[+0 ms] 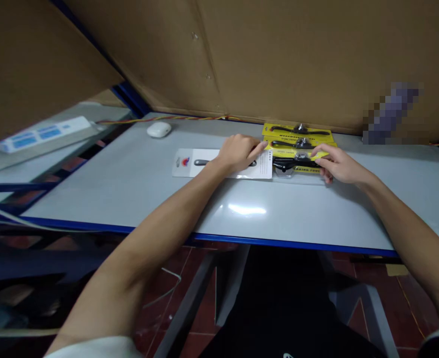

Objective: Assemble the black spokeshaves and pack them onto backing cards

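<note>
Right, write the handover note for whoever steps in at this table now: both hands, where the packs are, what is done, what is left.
Left hand: lies flat on the white card pack, fingertips at its right end; nothing gripped.
Right hand: fingers on the right end of the nearest yellow card pack, which carries a black tool.
Two more yellow packs lie in a row behind it, toward the cardboard wall.
A white mouse sits far left on the grey table.
Done: packs laid side by side. Left: both front packs are under the hands, neither lifted.
</note>
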A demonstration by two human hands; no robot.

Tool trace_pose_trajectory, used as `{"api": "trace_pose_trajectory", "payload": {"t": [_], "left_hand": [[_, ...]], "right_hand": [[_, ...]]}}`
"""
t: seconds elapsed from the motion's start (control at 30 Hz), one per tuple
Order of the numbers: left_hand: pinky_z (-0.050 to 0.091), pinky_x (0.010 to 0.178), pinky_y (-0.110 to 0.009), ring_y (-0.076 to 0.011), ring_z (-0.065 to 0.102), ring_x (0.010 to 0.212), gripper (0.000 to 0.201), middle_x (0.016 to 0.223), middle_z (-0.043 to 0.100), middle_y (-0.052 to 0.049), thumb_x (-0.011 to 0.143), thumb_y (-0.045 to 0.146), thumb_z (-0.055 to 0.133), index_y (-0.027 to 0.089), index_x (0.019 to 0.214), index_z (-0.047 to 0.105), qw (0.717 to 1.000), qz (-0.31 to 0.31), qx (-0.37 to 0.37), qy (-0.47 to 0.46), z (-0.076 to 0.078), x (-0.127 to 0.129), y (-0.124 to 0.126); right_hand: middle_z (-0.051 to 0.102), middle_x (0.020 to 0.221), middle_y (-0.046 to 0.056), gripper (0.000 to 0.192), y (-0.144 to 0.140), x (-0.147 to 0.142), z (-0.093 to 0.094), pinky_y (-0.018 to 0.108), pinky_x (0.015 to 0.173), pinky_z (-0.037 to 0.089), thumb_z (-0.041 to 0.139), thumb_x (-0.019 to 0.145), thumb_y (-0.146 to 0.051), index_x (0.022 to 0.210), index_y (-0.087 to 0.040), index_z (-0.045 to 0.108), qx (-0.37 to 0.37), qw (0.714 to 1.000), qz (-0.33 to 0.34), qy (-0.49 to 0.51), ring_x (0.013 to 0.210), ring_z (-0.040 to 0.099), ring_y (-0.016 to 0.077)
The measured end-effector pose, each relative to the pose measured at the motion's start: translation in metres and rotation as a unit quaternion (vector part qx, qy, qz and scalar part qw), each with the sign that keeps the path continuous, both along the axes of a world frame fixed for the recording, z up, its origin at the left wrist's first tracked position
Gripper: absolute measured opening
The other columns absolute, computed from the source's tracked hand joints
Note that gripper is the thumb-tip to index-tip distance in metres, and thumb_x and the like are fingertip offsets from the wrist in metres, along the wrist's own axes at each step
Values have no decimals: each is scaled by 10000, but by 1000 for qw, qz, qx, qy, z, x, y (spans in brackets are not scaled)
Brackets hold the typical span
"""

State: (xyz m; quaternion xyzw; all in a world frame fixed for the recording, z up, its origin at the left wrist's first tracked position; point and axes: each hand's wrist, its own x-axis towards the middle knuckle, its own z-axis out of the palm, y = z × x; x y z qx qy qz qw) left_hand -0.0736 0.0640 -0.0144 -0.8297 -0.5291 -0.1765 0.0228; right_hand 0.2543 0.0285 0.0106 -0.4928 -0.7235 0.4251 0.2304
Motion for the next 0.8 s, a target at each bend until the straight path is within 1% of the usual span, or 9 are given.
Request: {"api": "trace_pose_trajectory", "payload": {"t": [0.17,0.3,0.4,0.53,0.7,0.8], "left_hand": [[276,644,-378,-243,588,695,641,795,722,-131,1104,604,301,212,744,659,1000,-2,-7,-11,-2,6,-1],[270,645,-383,-248,591,696,620,766,698,-128,1103,592,306,219,728,630,999,-21,-25,-13,-2,13,-3],[267,638,-382,-249,590,689,622,754,689,-122,1112,576,284,219,762,653,999,-36,-27,-14,-1,18,-6],[283,639,-374,-249,604,701,630,782,706,-120,1117,577,279,214,806,689,999,-50,-15,-11,1,21,-10],[327,657,-369,-251,626,727,623,823,734,-129,1105,570,305,203,826,724,999,-49,-7,-6,4,28,-15],[349,653,-364,-249,633,723,653,814,739,-127,1118,570,276,198,825,725,998,-68,2,1,6,34,-20]], "right_hand": [[607,637,-49,95,-2,-1,4,239,380,465,628,1074,-313,1133,-267,571,-21,1000,0,-10,435,585,140],[598,644,-46,69,-6,-3,7,239,379,411,606,1073,-286,1133,-267,577,-15,999,2,-29,435,535,133],[594,639,-49,56,-7,-5,8,241,412,387,594,1075,-279,1122,-262,570,-2,999,14,-42,438,505,127],[602,653,-51,90,-9,-6,8,250,432,362,567,1077,-286,1162,-256,569,14,998,33,-51,428,474,122],[590,644,-65,125,-13,-12,8,256,419,348,557,1077,-308,1194,-263,548,-2,998,47,-46,407,458,125],[581,626,-68,110,-16,-17,7,255,423,369,544,1083,-301,1188,-268,544,-13,997,59,-46,408,480,131]]}}
